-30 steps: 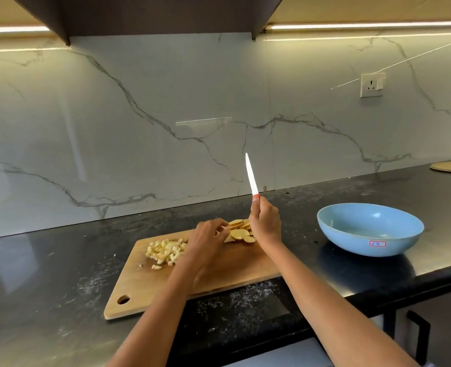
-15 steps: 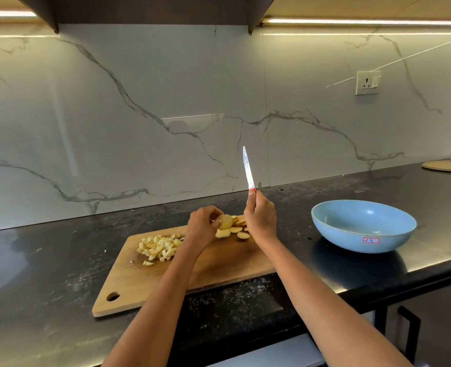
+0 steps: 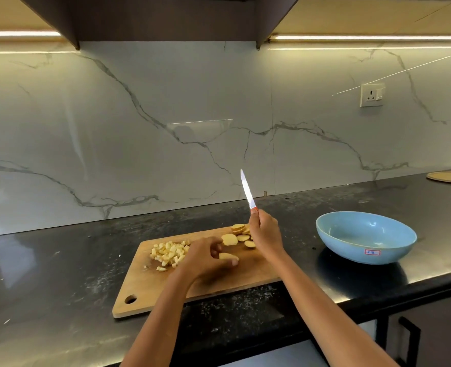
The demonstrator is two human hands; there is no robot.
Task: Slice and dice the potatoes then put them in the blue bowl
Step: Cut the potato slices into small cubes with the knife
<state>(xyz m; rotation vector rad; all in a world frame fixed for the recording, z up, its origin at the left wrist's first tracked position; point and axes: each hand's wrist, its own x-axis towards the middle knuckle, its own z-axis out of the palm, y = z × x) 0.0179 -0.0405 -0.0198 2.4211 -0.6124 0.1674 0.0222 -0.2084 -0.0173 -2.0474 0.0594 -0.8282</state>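
Observation:
A wooden cutting board lies on the black counter. A pile of diced potato sits on its left part, and several round potato slices lie at its far right. My left hand is over the middle of the board and pinches one potato slice against it. My right hand grips a knife by its red handle, blade pointing up, just right of the slices. The blue bowl stands to the right of the board with nothing in it.
A marble backsplash rises behind the counter, with a wall socket at the right. A round wooden board and a white plate edge lie at the far right. The counter's front edge runs just below the cutting board.
My left hand has drawn one slice from the far right group toward the middle of the board. The knife stays upright in my right hand.

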